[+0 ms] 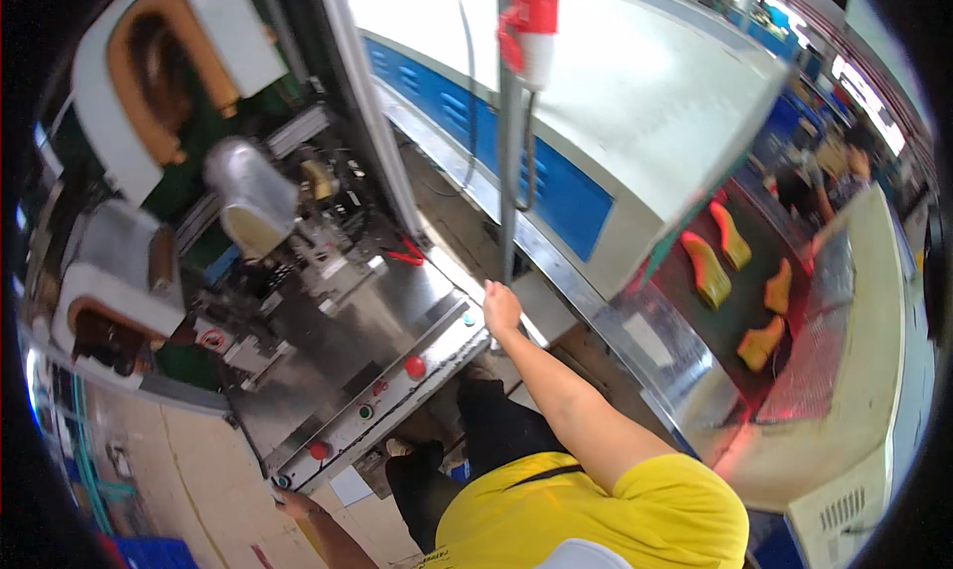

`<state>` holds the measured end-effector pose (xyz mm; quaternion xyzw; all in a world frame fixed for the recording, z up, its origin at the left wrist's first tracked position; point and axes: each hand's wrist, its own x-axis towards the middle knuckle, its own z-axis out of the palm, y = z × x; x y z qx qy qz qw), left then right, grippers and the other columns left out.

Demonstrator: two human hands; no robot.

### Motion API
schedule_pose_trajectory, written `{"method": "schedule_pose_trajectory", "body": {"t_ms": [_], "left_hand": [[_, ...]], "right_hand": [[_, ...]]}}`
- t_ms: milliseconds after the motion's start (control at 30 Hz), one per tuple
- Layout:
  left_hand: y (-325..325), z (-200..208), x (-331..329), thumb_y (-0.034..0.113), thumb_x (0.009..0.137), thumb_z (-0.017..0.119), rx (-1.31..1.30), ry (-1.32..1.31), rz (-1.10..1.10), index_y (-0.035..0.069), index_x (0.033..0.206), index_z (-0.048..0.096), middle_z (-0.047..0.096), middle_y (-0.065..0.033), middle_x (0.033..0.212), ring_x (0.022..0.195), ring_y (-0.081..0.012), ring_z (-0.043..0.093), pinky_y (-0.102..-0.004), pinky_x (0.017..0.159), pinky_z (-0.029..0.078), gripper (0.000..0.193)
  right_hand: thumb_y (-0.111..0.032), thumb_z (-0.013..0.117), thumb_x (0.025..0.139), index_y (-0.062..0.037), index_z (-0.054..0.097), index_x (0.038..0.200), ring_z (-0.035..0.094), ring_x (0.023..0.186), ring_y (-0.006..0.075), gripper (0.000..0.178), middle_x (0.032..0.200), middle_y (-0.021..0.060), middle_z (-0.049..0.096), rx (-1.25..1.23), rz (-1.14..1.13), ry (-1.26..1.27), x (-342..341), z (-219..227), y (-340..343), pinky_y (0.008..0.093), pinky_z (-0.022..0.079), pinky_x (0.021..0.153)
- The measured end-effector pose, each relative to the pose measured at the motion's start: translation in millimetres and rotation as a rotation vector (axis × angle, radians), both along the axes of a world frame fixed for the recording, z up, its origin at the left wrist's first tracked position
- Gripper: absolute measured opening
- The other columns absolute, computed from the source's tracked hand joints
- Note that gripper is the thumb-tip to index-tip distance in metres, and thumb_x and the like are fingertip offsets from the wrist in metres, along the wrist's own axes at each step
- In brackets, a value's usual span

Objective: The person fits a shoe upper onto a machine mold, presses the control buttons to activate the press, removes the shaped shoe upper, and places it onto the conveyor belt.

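Both my hands are at opposite ends of a machine's front control panel [392,390]. My right hand [501,309] has its fingers curled at the panel's right end, close to a green button [469,319]; whether anything lies inside them is hidden. At the left end my left hand [294,503] has its fingers partly stretched, near another button [282,481]. Red knobs [415,366] and a small green button [366,411] lie between them. Behind the panel, a rounded metallic form [248,197] with a pale lower end stands among clamps [323,256].
Brown-lined U-shaped pads [169,63] stand at the machine's back and left. A grey post [508,152] rises beside my right hand. Farther right, a white and blue machine [615,102] has a red-lit conveyor [730,301] with several yellow boot-shaped pieces [707,271]. Another person [844,167] is beyond it.
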<state>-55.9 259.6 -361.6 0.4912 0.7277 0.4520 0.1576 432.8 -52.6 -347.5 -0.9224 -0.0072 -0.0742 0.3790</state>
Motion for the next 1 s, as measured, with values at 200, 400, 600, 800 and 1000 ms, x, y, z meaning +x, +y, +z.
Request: {"method": "schedule_pose_trajectory", "body": {"t_ms": [200,400,600,800,1000], "left_hand": [[3,-5,-13,0.047,0.075,0.051,0.005,-0.055,0.012,-0.006,0.103,0.049,0.051,-0.024,0.102,0.092,-0.0352,0.05,-0.0386,0.078,0.039,0.061],[10,-12,-12,0.049,0.074,0.05,-0.051,0.018,0.085,-0.007,0.102,0.049,0.051,-0.0247,0.102,0.093,-0.0365,0.049,-0.04,0.08,0.037,0.063],[13,-12,-13,0.051,0.073,0.052,-0.014,0.102,0.162,-0.008,0.098,0.052,0.054,-0.0246,0.096,0.088,-0.0366,0.051,-0.0395,0.078,0.039,0.063],[10,-16,-12,0.05,0.072,0.053,0.017,0.019,0.135,-0.007,0.093,0.054,0.055,-0.0243,0.092,0.084,-0.0368,0.052,-0.0398,0.075,0.04,0.061],[11,-14,-5,0.052,0.071,0.054,-0.032,0.038,0.145,-0.007,0.09,0.054,0.056,-0.0238,0.088,0.08,-0.0373,0.053,-0.0413,0.071,0.041,0.062]], "right_hand": [[-0.031,0.035,0.084,-0.0027,0.054,0.071,0.054,0.071,0.0342,0.037,0.074,0.0176,0.056,-0.043,0.02,-0.052,-15,17,3,0.0442,0.041,0.063],[-0.031,0.036,0.084,-0.0018,0.055,0.071,0.054,0.071,0.0348,0.037,0.074,0.0184,0.057,-0.09,0.019,-0.04,-10,12,5,0.0441,0.041,0.064],[-0.031,0.035,0.085,-0.0012,0.054,0.071,0.053,0.072,0.0359,0.038,0.076,0.0183,0.057,-0.069,0.041,-0.015,-9,23,5,0.0447,0.041,0.064],[-0.032,0.035,0.085,-0.0014,0.054,0.072,0.053,0.072,0.0353,0.038,0.076,0.0175,0.057,-0.093,0.032,-0.009,-8,19,3,0.0439,0.041,0.064],[-0.032,0.034,0.085,-0.002,0.054,0.071,0.054,0.072,0.0351,0.038,0.075,0.0172,0.057,-0.086,0.007,-0.022,-8,18,-1,0.0442,0.041,0.063]]}}
